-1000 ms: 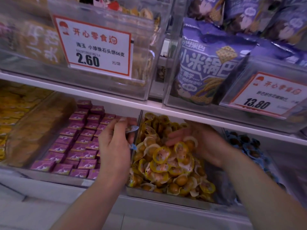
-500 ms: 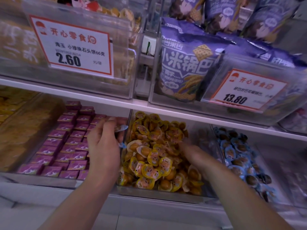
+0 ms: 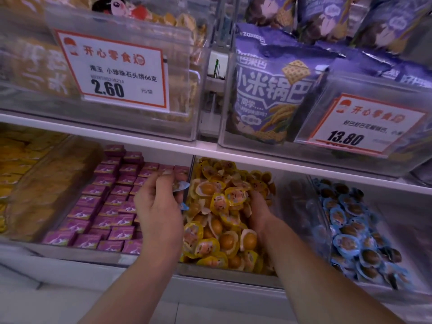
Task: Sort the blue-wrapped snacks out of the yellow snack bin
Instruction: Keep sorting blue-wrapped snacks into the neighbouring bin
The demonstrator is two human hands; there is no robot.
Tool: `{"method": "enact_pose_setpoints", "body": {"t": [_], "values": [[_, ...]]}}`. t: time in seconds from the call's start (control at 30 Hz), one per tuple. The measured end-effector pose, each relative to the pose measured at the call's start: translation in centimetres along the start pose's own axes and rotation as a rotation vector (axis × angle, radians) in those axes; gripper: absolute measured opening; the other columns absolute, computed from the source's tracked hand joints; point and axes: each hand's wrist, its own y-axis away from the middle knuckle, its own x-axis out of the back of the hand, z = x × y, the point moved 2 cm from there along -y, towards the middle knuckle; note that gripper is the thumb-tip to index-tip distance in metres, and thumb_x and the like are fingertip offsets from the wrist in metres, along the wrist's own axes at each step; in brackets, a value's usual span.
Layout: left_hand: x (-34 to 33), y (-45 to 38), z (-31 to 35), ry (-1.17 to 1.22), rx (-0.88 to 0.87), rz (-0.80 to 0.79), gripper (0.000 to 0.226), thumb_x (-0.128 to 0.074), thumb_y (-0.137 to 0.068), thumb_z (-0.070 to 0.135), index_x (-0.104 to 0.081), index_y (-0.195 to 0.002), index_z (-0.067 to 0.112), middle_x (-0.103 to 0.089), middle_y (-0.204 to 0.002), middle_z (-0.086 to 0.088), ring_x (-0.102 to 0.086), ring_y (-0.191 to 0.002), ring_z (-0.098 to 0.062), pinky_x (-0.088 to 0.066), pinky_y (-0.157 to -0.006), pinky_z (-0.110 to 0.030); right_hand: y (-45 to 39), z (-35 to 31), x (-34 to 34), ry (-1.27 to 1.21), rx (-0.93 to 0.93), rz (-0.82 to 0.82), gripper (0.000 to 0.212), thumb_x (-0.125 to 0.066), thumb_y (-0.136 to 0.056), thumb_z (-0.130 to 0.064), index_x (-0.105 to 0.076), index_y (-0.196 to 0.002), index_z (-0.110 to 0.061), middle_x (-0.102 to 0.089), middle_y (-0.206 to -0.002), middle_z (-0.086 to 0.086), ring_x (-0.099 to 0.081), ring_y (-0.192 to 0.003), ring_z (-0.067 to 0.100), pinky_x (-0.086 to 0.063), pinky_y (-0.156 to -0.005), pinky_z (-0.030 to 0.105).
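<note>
One head-worn camera looks forward and down, close on the shelf bins just beyond the person's fingers.

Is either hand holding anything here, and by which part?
The left hand grips blue-wrapped snacks, only their edges showing past the curled fingers. The right hand is buried in the yellow snacks; its hold cannot be told.

Left price card: header 开心零食, product line ending 小珍珠石头饼66克, price 2.60; it stands on the clear upper bin.
Right price card: header 开心零食, price 13.80; product line too blurred.
Purple bag: large 小米锅巴.
</note>
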Motion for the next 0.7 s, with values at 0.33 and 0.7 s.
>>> {"method": "enact_pose_setpoints", "body": {"t": [0.33, 0.7], "values": [[0.2, -0.3, 0.2, 0.005, 0.052, -0.021, 0.024, -0.053, -0.079, 0.032, -0.065, -0.061, 0.021, -0.053, -0.056, 0.005, -0.045, -0.054, -0.01, -0.034, -0.049, -0.03, 1.7, -4.0, -0.4, -0.151, 0.025, -0.32, 0.056, -0.041, -0.093, -0.049, -0.058, -0.133, -0.013, -0.062, -0.121, 0.019, -0.059, -0.11, 0.035, -0.037, -0.108, 0.044], [0.1, 0.0, 0.8, 0.013, 0.071, -0.03, 0.025, -0.052, -0.08, 0.029, -0.066, -0.061, 0.021, -0.05, -0.054, 0.004, -0.044, -0.054, -0.01, -0.033, -0.047, -0.027, 4.8, -5.3, 2.9, 0.449, 0.185, -0.041, 0.06, -0.033, -0.099, -0.047, -0.077, -0.092, -0.008, -0.075, -0.105, 0.014, -0.067, -0.093, 0.024, -0.043, -0.075, 0.033]]}}
